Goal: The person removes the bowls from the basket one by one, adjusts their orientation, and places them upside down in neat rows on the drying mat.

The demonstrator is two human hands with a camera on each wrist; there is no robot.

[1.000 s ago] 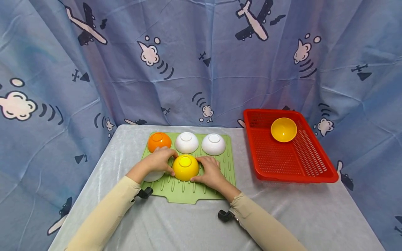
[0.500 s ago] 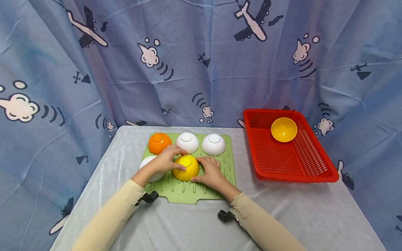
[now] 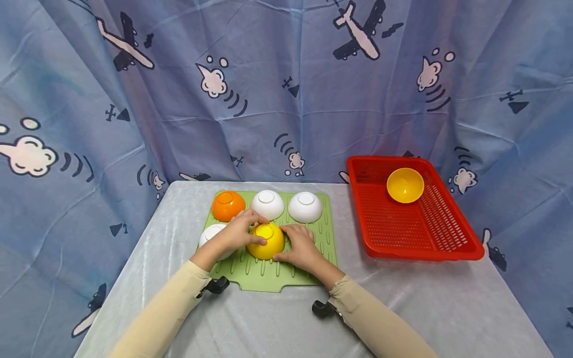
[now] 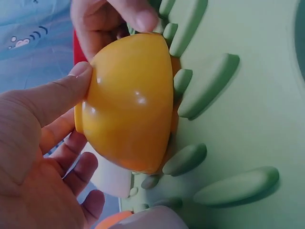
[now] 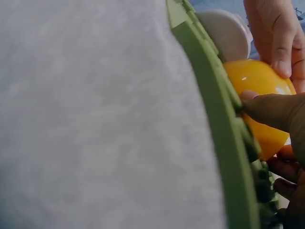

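An upside-down yellow bowl (image 3: 268, 247) sits in the front middle of a green drying mat (image 3: 261, 283). My left hand (image 3: 236, 232) holds it from above at the left, thumb against the foot ring and fingers round the far side, as the left wrist view also shows on the bowl (image 4: 128, 105). From the right, my right hand (image 3: 302, 247) grips the same bowl low down, its thumb at the near rim in the right wrist view. Under my left wrist, a white bowl (image 3: 209, 232) is partly hidden. Farther back stand an orange bowl (image 3: 228, 206) and two white bowls, all upside down.
To the right of the mat stands a red perforated basket (image 3: 364, 223) with another yellow bowl (image 3: 405, 185) inside, open side showing. Grey-white cloth (image 3: 268, 323) covers the table. Behind hangs a blue curtain (image 3: 250, 139) with aeroplane prints.
My left hand has shifted from the yellow bowl's left side up onto its base, uncovering more of the white bowl beside it. My right hand and the yellow bowl stay nearly in place.
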